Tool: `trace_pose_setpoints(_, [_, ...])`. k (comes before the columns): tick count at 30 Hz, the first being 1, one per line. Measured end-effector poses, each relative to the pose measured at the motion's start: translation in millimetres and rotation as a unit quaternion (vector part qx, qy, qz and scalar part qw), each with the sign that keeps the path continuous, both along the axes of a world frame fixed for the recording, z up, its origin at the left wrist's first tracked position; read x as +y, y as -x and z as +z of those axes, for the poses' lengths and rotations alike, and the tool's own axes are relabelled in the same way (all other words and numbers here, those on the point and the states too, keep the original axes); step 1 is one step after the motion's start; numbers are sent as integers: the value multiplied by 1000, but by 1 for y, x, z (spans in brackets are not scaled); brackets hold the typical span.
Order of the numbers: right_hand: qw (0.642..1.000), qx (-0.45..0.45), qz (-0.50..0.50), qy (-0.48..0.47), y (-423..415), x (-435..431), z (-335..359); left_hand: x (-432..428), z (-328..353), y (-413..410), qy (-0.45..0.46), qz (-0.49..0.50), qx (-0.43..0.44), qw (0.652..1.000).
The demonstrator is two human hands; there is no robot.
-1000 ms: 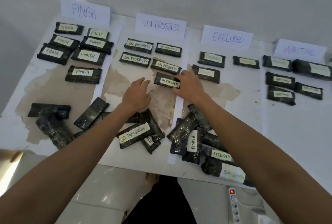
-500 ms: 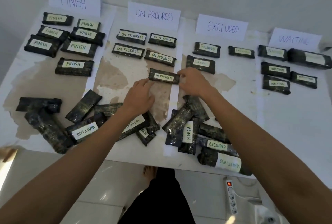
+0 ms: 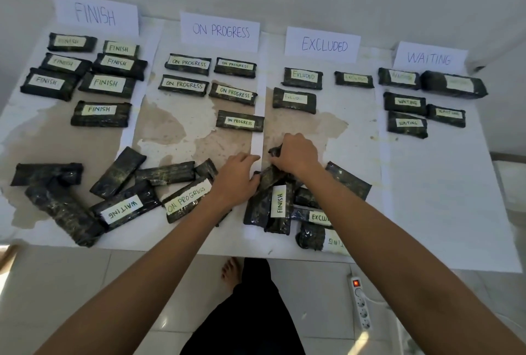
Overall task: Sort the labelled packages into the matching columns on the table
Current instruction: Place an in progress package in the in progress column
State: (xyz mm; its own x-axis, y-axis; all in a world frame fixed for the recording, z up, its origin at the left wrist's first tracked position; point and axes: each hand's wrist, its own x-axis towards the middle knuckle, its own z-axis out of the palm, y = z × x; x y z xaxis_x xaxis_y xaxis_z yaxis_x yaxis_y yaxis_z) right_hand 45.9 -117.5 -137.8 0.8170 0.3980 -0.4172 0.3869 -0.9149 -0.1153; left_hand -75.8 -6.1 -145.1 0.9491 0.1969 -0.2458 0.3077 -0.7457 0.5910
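Observation:
Four paper signs head the columns: FINISH (image 3: pixel 95 14), ON PROGRESS (image 3: pixel 220 31), EXCLUDED (image 3: pixel 324 44) and WAITING (image 3: pixel 429 58). Dark wrapped packages with matching labels lie below each sign; the nearest sorted one reads ON PROGRESS (image 3: pixel 240 121). Unsorted packages lie heaped along the front edge, some face down. My right hand (image 3: pixel 296 155) is closed around the upper end of a dark package (image 3: pixel 274 152) whose label is hidden, at the top of the middle heap. My left hand (image 3: pixel 236 179) lies beside it, thumb against the heap, holding nothing that I can see.
In the heap are packages reading FINISH (image 3: pixel 280 203), ON PROGRESS (image 3: pixel 186 199) and WAITING (image 3: pixel 123 208). The white table (image 3: pixel 444 198) has worn brown patches. Below its front edge are a bare foot (image 3: pixel 232 270) and a power strip (image 3: pixel 361 305) on the tiled floor.
Both hands left the ON PROGRESS package lying in its column and drew back toward me to the middle heap. My right hand closed on a dark package there.

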Motion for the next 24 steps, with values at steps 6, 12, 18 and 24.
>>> trace_pose_setpoints(6, [992,51,-63,-94,-8,-12,24,9,14,0,25,20,-9,999])
trace_pose_setpoints(12, [892,190,-153,-382,-6,-61,71,2,36,-2,87,27,-19,996])
trace_pose_setpoints(18, [831,273,-172,-453,13,-92,69,-20,50,-12,184,70,21,980])
trace_pose_setpoints(24, [831,268,-197,-446,25,-105,63,-28,48,-10,233,108,18,966])
